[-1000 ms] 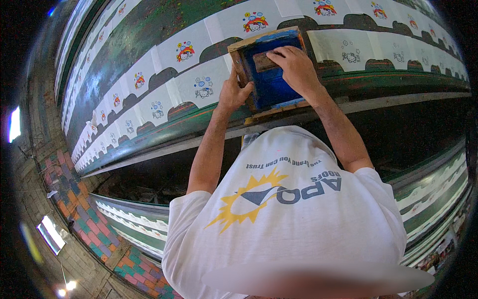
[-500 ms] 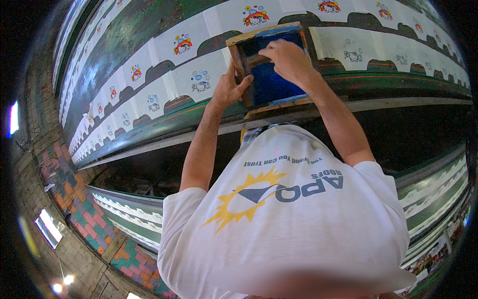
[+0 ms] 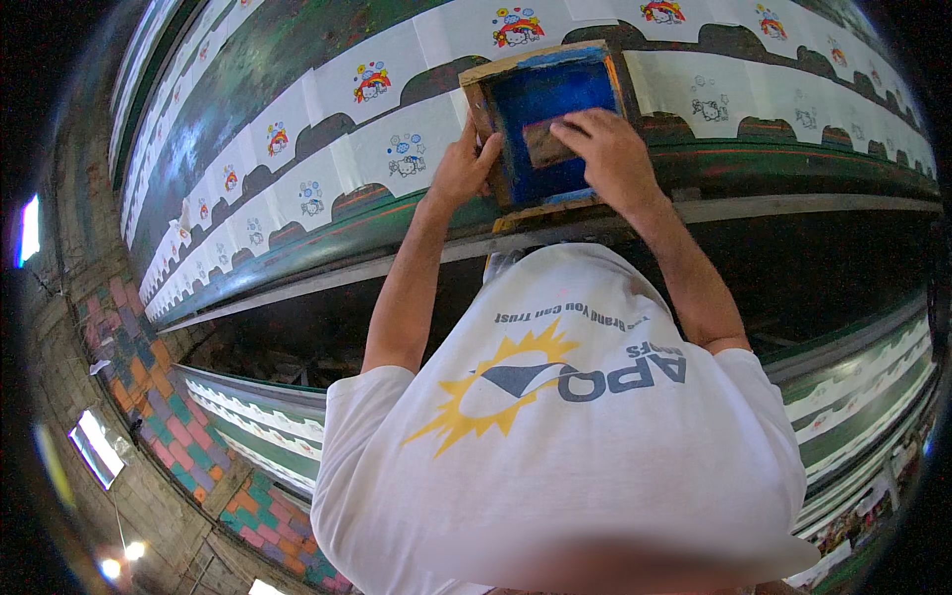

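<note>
Near the top middle of the picture, we see a wooden frame [image 3: 498, 69] shaped like a shallow box, with a dark blue bottom [image 3: 543, 94]. It sits over the lower row of white pieces [image 3: 369, 151] on the green table [image 3: 297, 260]. The left hand [image 3: 463, 171] grips the left side of the frame. The right hand [image 3: 612, 154] pinches the right part of a small brown block [image 3: 547, 146], inside the frame and a bit below its middle. We cannot see the block's low edge well, so we can't tell how hard it presses.

To do this well, we think the left hand should hold the frame very still — even a tiny slip could smear the picture below. The right hand has only one end of the block, so we would make sure the other end is pushed down just as much. One smooth pull with the same push looks better to us than lots of little rubs.

The piece right of the frame has thin gray lines, and the ones on the left have blue shapes too. So the frame should sit straight in its row — that way, we think, the blue fits the lines. We should also slow down before the block bumps the wood.
</note>
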The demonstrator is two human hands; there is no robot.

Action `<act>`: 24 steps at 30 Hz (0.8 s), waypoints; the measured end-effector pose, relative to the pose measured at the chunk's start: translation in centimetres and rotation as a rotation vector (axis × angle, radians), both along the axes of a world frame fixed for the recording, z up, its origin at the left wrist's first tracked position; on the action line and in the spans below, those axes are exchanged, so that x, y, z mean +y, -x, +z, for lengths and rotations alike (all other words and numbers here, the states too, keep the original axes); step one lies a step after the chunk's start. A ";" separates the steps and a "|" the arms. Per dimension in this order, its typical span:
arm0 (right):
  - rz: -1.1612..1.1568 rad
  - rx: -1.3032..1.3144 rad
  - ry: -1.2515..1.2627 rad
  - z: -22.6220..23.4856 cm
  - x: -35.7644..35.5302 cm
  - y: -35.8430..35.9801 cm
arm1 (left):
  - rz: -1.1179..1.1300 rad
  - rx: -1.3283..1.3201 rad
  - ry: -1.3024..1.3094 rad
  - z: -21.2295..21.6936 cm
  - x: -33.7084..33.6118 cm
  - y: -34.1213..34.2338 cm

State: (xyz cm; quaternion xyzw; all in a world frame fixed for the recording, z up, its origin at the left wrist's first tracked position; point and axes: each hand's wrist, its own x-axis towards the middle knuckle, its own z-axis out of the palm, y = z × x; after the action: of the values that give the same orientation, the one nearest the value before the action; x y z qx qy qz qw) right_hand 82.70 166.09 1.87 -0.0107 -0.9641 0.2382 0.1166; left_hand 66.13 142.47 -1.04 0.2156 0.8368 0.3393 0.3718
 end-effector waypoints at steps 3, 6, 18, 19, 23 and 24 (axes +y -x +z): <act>-0.048 0.038 -0.058 -0.7 1.9 1.9 | -0.005 0.024 0.039 -0.6 0.0 0.4; -0.078 0.030 -0.111 -1.4 3.6 2.9 | -0.030 0.092 -0.015 -1.1 0.2 0.6; -0.045 -0.283 -0.051 0.2 5.1 4.6 | -0.009 -0.076 -0.055 1.7 0.4 0.1; -0.051 -0.280 -0.047 0.5 4.3 3.7 | -0.005 -0.071 -0.054 1.6 0.4 0.1; -0.108 -0.286 0.059 1.6 1.1 -0.7 | -0.016 -0.025 -0.007 0.3 0.2 0.3; -0.127 -0.285 0.054 1.8 0.2 -1.9 | -0.021 0.018 -0.007 -0.1 0.2 0.3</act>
State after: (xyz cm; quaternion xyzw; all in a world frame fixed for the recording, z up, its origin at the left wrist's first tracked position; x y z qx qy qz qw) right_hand 84.57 166.26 3.67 -0.1083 -0.9616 0.2522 -0.0070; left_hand 65.87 142.65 -1.11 0.2286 0.8365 0.3366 0.3670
